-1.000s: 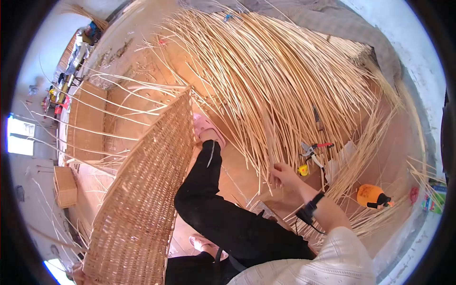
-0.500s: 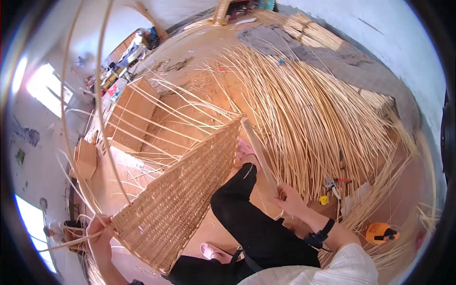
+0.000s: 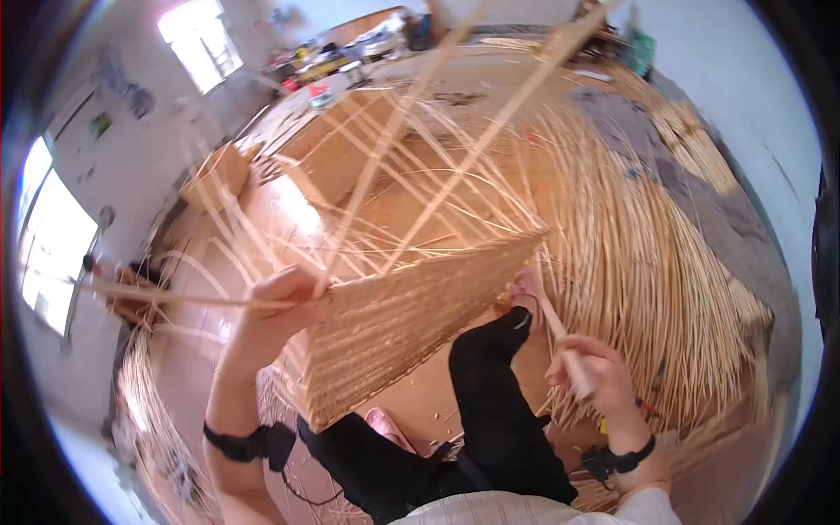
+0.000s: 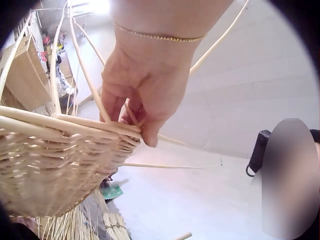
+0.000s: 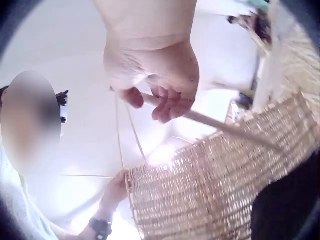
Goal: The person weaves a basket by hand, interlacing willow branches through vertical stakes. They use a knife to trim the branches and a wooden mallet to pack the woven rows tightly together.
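A woven wicker basket [image 3: 411,315] leans against the person's legs, its rim slanting up to the right in the head view. Long pale stakes [image 3: 385,157] stand up from that rim. At the near left corner, the left hand [image 3: 284,306] grips the rim; the left wrist view shows its thumb [image 4: 151,137] over the edge and the fingers behind, among the stakes. In the right hand [image 3: 599,372] is a smooth, thick wooden stick [image 3: 577,374], fingers curled round it near its lower end. Its other end points toward the basket's far corner and overlaps the weave [image 5: 225,127] in the right wrist view.
A wide spread of loose rods [image 3: 647,280] covers the floor at right, with a grey cloth [image 3: 630,131] behind. Box-shaped woven pieces [image 3: 350,131] stand at back left. More rods [image 3: 157,420] lie at left. The person's black-trousered leg [image 3: 499,394] is close under the basket.
The head view has swung left, bringing the left hand fully into view at the basket's corner. The right hand has lifted the stick from beside the rods and tilted its lower end toward the person.
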{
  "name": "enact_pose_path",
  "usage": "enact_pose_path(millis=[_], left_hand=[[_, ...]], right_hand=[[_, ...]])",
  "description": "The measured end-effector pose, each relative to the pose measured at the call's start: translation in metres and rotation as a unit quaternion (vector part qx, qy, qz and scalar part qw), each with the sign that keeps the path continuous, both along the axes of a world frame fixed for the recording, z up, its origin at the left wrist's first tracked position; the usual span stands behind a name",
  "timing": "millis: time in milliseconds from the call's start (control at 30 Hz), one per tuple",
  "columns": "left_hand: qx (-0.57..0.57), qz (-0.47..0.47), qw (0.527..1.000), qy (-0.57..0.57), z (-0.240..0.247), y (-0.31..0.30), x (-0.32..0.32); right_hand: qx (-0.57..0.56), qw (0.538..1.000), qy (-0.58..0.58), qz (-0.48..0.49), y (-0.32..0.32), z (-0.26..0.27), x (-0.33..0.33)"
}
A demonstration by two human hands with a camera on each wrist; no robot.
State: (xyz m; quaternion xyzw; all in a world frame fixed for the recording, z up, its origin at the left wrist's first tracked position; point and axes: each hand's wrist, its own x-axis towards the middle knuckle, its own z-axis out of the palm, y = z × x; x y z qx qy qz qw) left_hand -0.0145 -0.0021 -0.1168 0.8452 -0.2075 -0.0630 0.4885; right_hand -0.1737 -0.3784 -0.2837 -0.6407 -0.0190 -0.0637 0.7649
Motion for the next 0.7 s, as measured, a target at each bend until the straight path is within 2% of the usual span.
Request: enact_pose_path(millis=[33, 67, 100, 133, 167, 233, 367, 433, 467, 500, 533, 600, 633, 667, 700], left_hand=[[0.002, -0.012, 1.000, 0.001, 0.001, 0.001, 0.000], [-0.001, -0.016, 1.000, 0.011, 0.003, 0.002, -0.002], [-0.004, -0.023, 0.999, 0.022, 0.005, 0.002, -0.003], [-0.007, -0.007, 1.000, 0.022, 0.006, 0.003, -0.004], [-0.001, -0.021, 1.000, 0.011, 0.006, 0.004, -0.004], [0.001, -0.032, 0.999, 0.001, 0.006, 0.006, -0.005], [-0.015, -0.063, 0.998, -0.014, 0.007, 0.007, -0.005], [-0.017, -0.066, 0.998, -0.012, 0.011, 0.006, -0.005], [-0.015, -0.065, 0.998, -0.002, 0.012, 0.006, -0.005], [-0.013, -0.064, 0.998, 0.008, 0.013, 0.006, -0.006], [-0.005, -0.068, 0.998, -0.008, 0.014, 0.005, -0.007], [0.010, -0.066, 0.998, -0.008, 0.018, 0.004, -0.008], [0.021, -0.065, 0.998, -0.002, 0.019, 0.004, -0.009], [0.029, -0.067, 0.997, 0.018, 0.022, 0.004, -0.010], [0.034, -0.064, 0.997, 0.016, 0.022, 0.004, -0.009]], right_hand=[[0.097, 0.994, -0.043, 0.031, 0.004, 0.021, 0.000], [0.094, 0.993, -0.044, 0.052, 0.006, 0.036, -0.003], [-0.052, 0.998, -0.039, -0.024, 0.003, 0.047, -0.006], [-0.197, 0.974, -0.037, -0.104, 0.003, 0.053, -0.008], [-0.199, 0.975, -0.039, -0.092, 0.006, 0.055, -0.007], [-0.233, 0.960, -0.031, -0.150, 0.007, 0.059, -0.010], [-0.235, 0.966, -0.004, -0.105, 0.041, 0.007, -0.006], [-0.384, 0.922, -0.039, -0.028, 0.054, -0.029, -0.013], [-0.384, 0.922, -0.044, -0.030, 0.056, -0.046, -0.010], [-0.281, 0.954, 0.084, 0.059, 0.059, -0.062, -0.006], [-0.167, 0.952, 0.208, 0.147, 0.063, -0.068, 0.003], [-0.134, 0.976, 0.156, 0.072, 0.054, -0.051, 0.057], [-0.084, 0.990, 0.111, 0.023, 0.048, -0.039, 0.093], [-0.032, 0.997, 0.066, -0.026, 0.044, -0.020, 0.132], [0.092, 0.995, 0.002, -0.045, 0.052, 0.013, 0.166]])
